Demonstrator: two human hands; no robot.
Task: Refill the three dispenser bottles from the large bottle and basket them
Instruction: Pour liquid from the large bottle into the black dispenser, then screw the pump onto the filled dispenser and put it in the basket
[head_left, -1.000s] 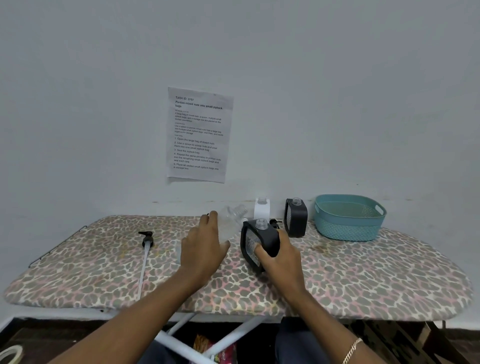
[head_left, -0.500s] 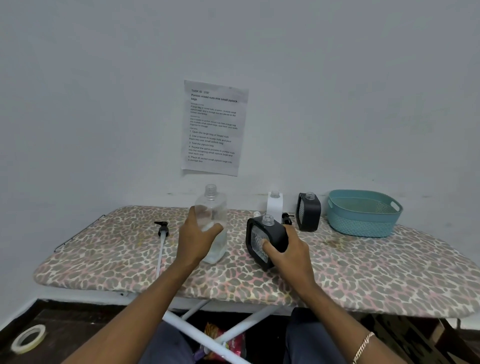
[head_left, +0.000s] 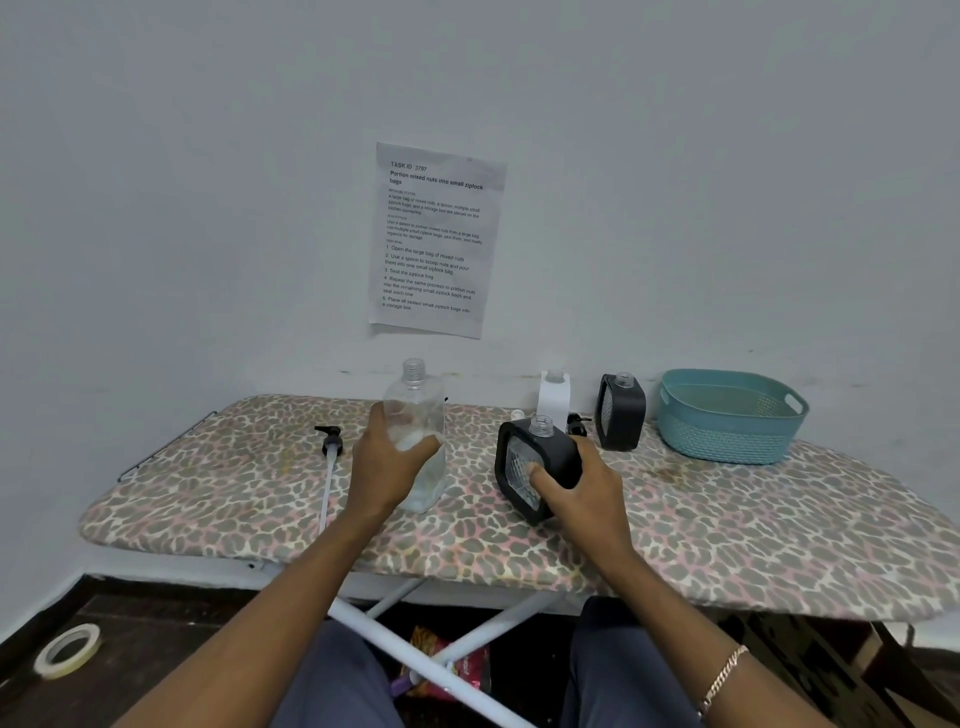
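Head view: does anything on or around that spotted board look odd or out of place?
The wall sheet describes bagging mixed nuts, yet the board shows no nuts. A pump with its long tube lies loose on it, left of the large bottle the left hand grips.

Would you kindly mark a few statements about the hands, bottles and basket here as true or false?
1. The left hand grips the large clear bottle, which is upright with no cap. True.
2. The right hand holds nothing. False: it grips a black dispenser bottle, which is tilted.
3. One dispenser bottle already sits in the teal basket. False: the white bottle and the second black bottle stand on the board, outside it.
4. A pump with its tube lies on the board to the left of the large clear bottle. True.
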